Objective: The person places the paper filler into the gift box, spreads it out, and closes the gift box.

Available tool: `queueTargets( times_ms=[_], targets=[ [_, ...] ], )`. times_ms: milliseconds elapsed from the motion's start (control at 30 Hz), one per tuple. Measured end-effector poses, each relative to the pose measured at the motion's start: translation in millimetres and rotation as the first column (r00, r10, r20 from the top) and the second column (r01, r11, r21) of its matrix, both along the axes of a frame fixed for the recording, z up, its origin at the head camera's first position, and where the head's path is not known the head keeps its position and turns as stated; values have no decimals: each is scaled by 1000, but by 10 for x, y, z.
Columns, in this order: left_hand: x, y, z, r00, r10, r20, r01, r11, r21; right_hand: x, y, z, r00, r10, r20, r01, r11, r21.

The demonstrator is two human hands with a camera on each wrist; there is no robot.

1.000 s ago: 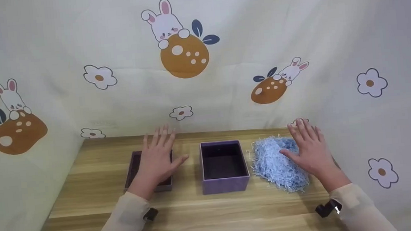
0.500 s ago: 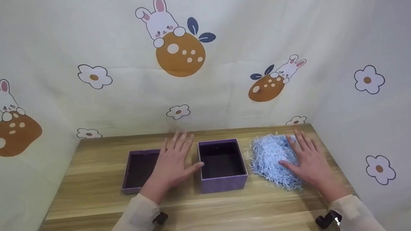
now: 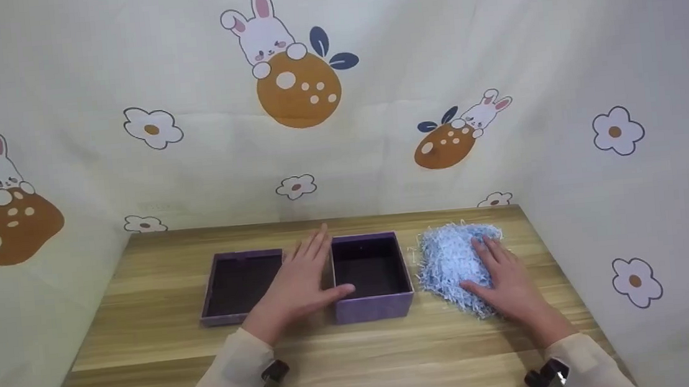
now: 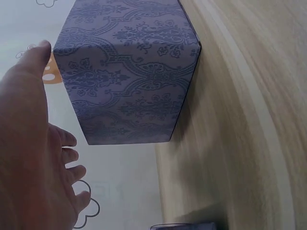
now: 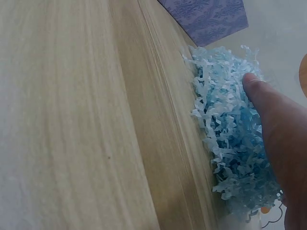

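Observation:
An open purple patterned box stands upright on the table in the head view. Close to its left side is my left hand, fingers extended and thumb over the front left rim. The left wrist view shows that thumb by a corner of the patterned box; whether it touches cannot be told. To the right of the box lies a heap of light blue shredded paper. My right hand is over the heap's right side with fingers spread. In the right wrist view its thumb overlaps the shredded paper; contact is unclear.
A shallow purple box lid, open side up, lies left of the box, partly behind my left hand. The wood-grain table ends at a printed cloth backdrop behind and at both sides.
My left hand has moved right, from above the lid to the box's left side. My right hand has come lower and slightly left onto the shredded paper. The head view has shifted a little.

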State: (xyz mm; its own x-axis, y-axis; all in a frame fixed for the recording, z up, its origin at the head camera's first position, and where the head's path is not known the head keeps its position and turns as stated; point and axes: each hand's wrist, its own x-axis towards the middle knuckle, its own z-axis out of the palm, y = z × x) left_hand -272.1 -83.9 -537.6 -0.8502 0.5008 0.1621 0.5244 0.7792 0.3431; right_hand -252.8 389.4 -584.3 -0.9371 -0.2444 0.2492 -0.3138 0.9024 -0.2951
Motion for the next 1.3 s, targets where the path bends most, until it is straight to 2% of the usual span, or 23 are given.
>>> queueTargets(
  times_ms=[133,300,500,800,1033,1133,1300],
  targets=[
    [13,0,-27,999,-37,32,36,999,32,-20,-30,-33,1000,10,0,-10,997,-71],
    [3,-8,-64,996,-78,36,76,996,35,-92,-46,-59,998,60,9,-58,986,-154],
    [-9,0,-69,995,-76,72,71,995,68,-165,-42,-124,995,89,39,-79,974,-210],
    [-41,-14,-129,992,-77,103,65,991,121,-216,-54,-252,992,75,103,-45,961,-271],
    [-25,-36,-138,986,-79,148,54,984,169,-245,-70,-275,996,81,30,-67,946,-316],
    [-29,-36,-150,985,-79,155,51,983,176,-255,-92,-267,997,71,-9,-70,934,-351],
    [-34,-33,-157,986,-77,150,50,983,175,-265,-117,-255,999,38,-23,-44,904,-426]
  ],
)
